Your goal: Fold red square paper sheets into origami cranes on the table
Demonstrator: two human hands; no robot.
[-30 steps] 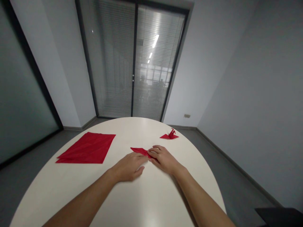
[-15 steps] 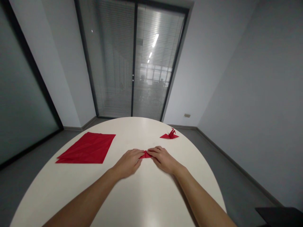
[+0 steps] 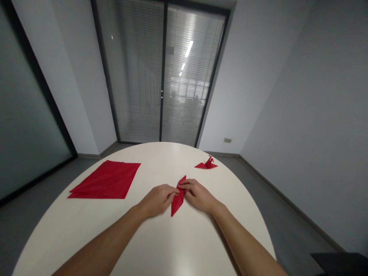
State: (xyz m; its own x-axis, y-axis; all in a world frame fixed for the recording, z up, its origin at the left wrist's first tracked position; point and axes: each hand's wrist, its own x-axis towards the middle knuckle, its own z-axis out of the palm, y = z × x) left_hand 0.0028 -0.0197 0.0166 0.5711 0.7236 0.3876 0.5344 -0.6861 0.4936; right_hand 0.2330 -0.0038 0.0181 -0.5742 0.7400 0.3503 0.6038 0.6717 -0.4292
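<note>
A small piece of folded red paper (image 3: 177,204) lies at a slant on the white table, narrow and pointed at both ends. My left hand (image 3: 158,199) pinches its left edge near the middle, thumb and fingers closed together. From the other side my right hand (image 3: 198,194) has its fingers closed on the paper's upper right part, covering some of it. Both hands meet close to the paper's centre, so the folds there are partly hidden.
A stack of red paper sheets (image 3: 107,180) rests on the round white table (image 3: 161,245) at the left. A folded red paper crane (image 3: 207,165) stands near the far right edge. A dark object (image 3: 339,262) shows at the lower right.
The folded paper has turned from lying crosswise under both hands to a slanted, near lengthwise position, with more of it showing. Both hands have shifted their fingers only slightly.
</note>
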